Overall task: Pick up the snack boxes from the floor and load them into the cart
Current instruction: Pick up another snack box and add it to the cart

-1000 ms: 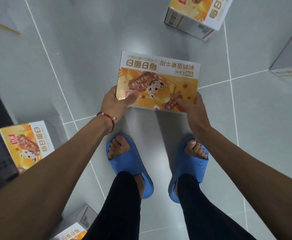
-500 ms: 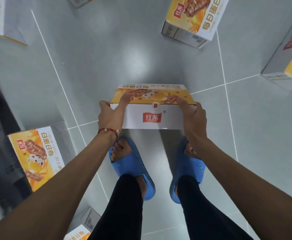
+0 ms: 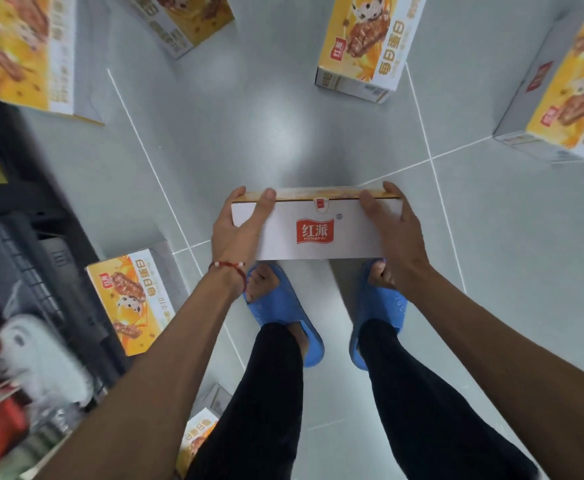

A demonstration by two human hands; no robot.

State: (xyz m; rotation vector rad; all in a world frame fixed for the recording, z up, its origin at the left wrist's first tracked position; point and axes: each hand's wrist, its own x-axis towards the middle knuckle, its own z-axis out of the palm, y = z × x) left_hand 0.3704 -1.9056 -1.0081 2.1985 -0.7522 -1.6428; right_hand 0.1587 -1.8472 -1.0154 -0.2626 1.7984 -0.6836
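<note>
Head view: a white cardboard snack box with a red logo and orange top is held off the grey tiled floor, above the person's blue slippers. The left hand has its grip clamped on the box's left end, the right hand on its right end (thumbs up the near face). Another orange snack box lies on the floor beside the dark, blurred cart; a third lies ahead.
</note>
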